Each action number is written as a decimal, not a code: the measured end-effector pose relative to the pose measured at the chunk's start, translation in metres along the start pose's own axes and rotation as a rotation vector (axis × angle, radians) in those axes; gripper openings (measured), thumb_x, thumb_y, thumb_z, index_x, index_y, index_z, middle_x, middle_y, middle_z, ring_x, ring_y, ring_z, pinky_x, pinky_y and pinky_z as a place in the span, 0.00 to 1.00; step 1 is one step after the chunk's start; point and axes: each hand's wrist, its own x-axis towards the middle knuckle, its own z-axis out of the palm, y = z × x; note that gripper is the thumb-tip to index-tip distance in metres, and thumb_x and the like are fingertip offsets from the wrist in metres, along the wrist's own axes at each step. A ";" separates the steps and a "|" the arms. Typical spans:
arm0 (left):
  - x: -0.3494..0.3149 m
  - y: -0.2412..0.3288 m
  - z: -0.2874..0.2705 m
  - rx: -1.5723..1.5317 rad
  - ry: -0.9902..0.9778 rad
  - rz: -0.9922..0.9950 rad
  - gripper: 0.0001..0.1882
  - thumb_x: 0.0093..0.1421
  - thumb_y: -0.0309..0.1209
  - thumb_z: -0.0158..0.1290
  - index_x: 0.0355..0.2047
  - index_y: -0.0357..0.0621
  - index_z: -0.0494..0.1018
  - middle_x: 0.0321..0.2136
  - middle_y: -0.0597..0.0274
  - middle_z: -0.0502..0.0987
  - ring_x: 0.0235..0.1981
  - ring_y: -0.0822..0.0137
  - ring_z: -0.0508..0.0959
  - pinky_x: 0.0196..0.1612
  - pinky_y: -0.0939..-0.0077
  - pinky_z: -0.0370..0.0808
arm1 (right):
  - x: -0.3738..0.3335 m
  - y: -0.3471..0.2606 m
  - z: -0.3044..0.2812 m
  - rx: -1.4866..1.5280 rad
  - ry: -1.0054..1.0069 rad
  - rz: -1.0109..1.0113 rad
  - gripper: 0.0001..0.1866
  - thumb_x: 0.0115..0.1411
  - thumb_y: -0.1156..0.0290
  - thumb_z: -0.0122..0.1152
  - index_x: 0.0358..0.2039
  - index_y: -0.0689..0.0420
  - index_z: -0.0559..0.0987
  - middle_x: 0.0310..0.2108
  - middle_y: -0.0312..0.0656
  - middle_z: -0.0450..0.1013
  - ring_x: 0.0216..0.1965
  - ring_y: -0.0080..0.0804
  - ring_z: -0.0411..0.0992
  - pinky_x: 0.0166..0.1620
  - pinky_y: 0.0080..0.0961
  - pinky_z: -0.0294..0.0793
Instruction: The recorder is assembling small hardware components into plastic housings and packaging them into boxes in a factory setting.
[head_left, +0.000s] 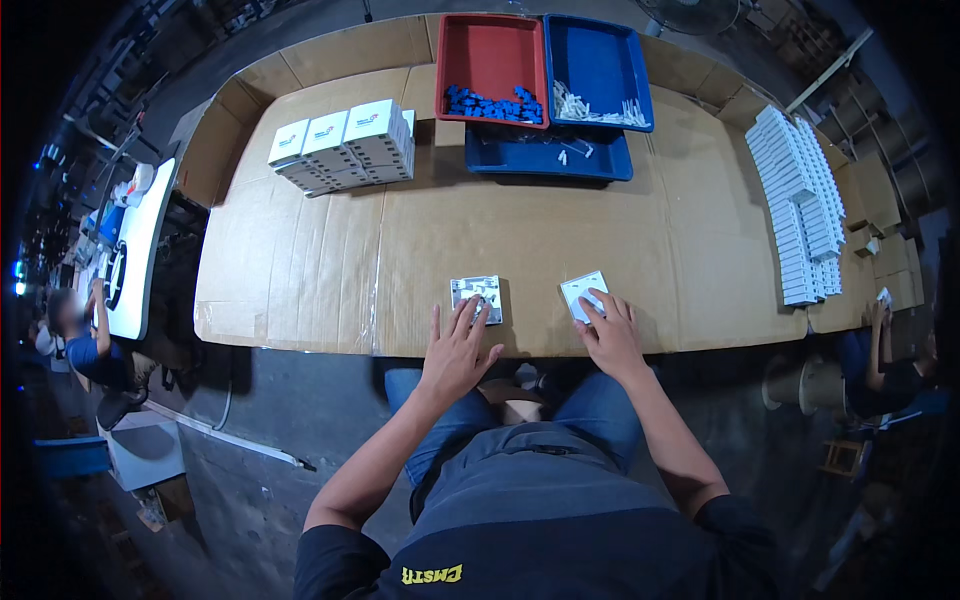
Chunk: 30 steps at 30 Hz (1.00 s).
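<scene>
Near the front edge of the cardboard-covered table lies a square white piece with a grey patterned inside (476, 288). My left hand (458, 352) is over it, its fingers spread and the tips resting on its face. A hand's width to the right is a plain white square plate (581, 289) with small marks or slots, turned at a slight angle. My right hand (616, 338) reaches onto its lower right part, fingers stretched out and touching the top. Both pieces are partly hidden by my fingers.
At the back stand a red tray (492, 58) of blue parts and a blue tray (600, 70) of white parts, above a lower blue tray (500, 155). White boxes (345, 145) are stacked left, white square pieces (795, 215) right. Other people sit at both sides.
</scene>
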 end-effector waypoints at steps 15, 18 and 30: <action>0.026 -0.021 -0.004 -0.025 0.050 0.051 0.37 0.71 0.54 0.47 0.70 0.41 0.63 0.69 0.52 0.64 0.72 0.54 0.61 0.76 0.42 0.47 | 0.030 0.005 -0.001 -0.050 -0.041 0.062 0.20 0.66 0.57 0.61 0.55 0.51 0.83 0.61 0.42 0.71 0.60 0.43 0.67 0.62 0.44 0.61; 0.040 -0.022 -0.003 -0.041 0.087 0.039 0.37 0.71 0.54 0.48 0.70 0.40 0.62 0.70 0.52 0.62 0.73 0.54 0.59 0.76 0.40 0.46 | 0.042 0.010 0.009 0.002 0.027 0.069 0.20 0.67 0.57 0.61 0.55 0.51 0.83 0.61 0.40 0.71 0.60 0.44 0.67 0.62 0.44 0.61; 0.021 -0.010 0.006 -0.082 0.031 -0.010 0.42 0.68 0.54 0.52 0.72 0.40 0.56 0.75 0.51 0.52 0.78 0.49 0.46 0.74 0.33 0.40 | 0.028 -0.012 0.018 0.025 0.017 0.057 0.23 0.69 0.57 0.58 0.56 0.60 0.80 0.67 0.44 0.68 0.66 0.44 0.64 0.67 0.48 0.58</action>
